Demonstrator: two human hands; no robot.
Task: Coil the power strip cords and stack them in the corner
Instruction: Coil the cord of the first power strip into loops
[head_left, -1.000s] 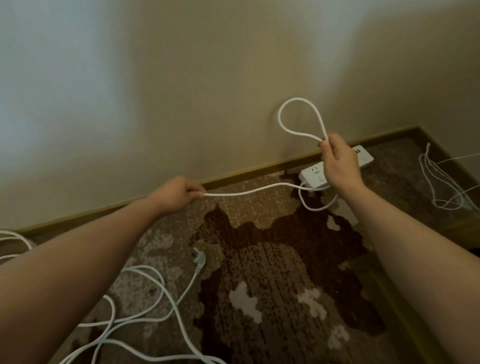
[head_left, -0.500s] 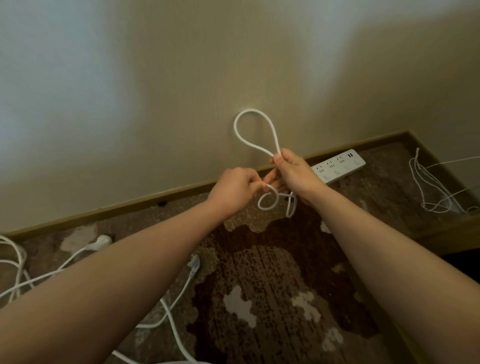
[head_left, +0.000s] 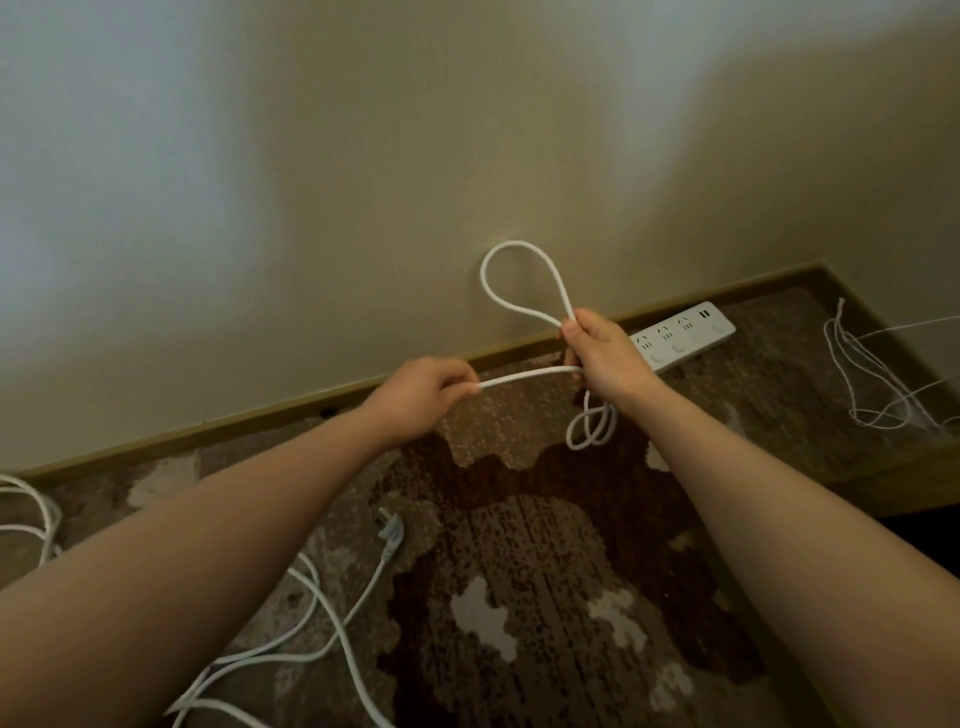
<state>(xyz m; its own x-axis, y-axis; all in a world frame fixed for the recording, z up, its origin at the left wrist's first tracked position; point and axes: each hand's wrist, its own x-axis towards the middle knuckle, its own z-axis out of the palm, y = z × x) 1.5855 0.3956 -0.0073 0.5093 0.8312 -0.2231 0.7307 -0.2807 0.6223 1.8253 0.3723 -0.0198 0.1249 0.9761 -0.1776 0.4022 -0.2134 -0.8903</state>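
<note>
I see my right hand (head_left: 605, 358) gripping a white cord (head_left: 524, 375), with loops above and below the fist. My left hand (head_left: 423, 397) pinches the cord's straight run. The power strip (head_left: 685, 338) lies on the carpet (head_left: 545, 571) against the wall.

Between our forearms the carpet (head_left: 545, 597) lies bare. To our left, loose cords (head_left: 291, 639) and a plug (head_left: 390, 535) clutter the floor. Ahead the wall (head_left: 363, 182) blocks us; the power strip (head_left: 685, 335) lies along it, thin tangled wires (head_left: 872, 379) at right.
</note>
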